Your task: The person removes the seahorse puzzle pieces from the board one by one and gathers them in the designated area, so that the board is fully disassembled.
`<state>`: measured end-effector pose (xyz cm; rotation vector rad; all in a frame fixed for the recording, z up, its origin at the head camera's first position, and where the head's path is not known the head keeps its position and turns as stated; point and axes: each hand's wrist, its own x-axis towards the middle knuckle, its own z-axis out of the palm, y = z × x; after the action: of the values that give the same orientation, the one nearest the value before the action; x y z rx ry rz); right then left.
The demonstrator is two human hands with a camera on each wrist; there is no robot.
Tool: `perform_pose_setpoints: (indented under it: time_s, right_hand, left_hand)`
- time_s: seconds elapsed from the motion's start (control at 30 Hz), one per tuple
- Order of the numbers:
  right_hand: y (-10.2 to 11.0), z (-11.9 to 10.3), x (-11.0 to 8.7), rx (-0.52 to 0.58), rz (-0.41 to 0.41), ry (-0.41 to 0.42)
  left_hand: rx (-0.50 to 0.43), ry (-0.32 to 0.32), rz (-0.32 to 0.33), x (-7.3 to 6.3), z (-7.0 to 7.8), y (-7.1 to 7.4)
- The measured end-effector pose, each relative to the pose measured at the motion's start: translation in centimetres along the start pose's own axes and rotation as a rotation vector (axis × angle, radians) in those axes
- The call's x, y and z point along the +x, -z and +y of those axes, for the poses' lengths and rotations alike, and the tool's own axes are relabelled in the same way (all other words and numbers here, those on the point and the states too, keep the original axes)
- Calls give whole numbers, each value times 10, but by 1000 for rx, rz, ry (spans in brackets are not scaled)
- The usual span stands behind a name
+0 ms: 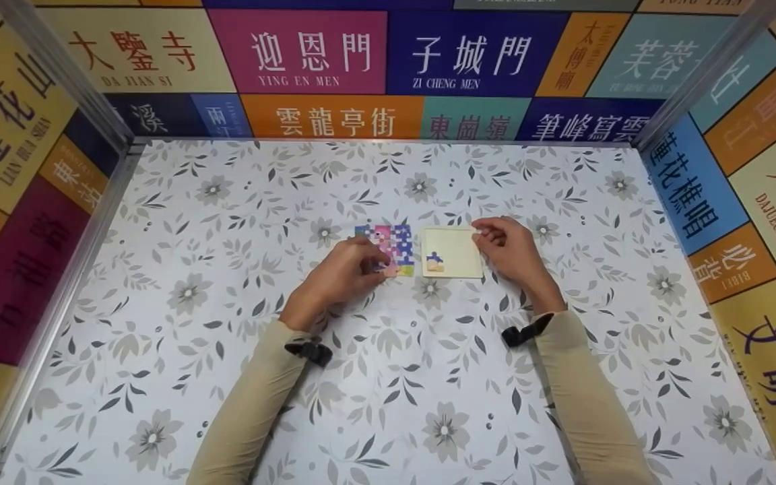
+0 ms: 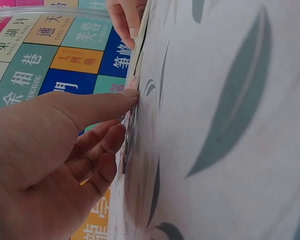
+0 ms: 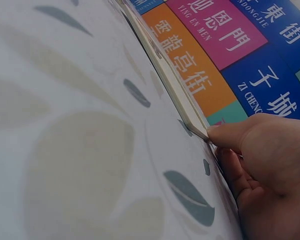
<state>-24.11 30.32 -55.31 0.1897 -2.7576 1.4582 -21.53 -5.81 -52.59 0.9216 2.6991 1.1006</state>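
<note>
A jigsaw sheet of small colourful pieces lies flat on the patterned tabletop, its left part covered by my left hand. The thumb of that hand reaches straight to the lower edge of the pieces, and its other fingers bend loosely beside them in the left wrist view. To the right lies a cream puzzle tray, with a few joined pieces in its lower left corner. My right hand holds the tray's upper right edge between thumb and forefinger; in the right wrist view the thumb meets a tray corner.
White cloth with grey flowers and leaves covers the table. Panels with coloured sign blocks stand along the back and both sides. Each wrist carries a black band over a tan sleeve.
</note>
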Motion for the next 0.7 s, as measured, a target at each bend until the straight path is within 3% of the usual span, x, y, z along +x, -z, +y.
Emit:
perform_pose_setpoints:
  time_s: [0.33, 0.53, 0.7]
  right_hand:
    - [0, 0, 1, 5, 5, 4]
    - [0, 1, 1, 13, 8, 2]
    - [0, 2, 1, 16, 9, 4]
  left_hand:
    - [-14, 4, -13, -2, -5, 8]
    - [-33, 31, -66, -2, -5, 12]
    - [-30, 33, -70, -3, -5, 11]
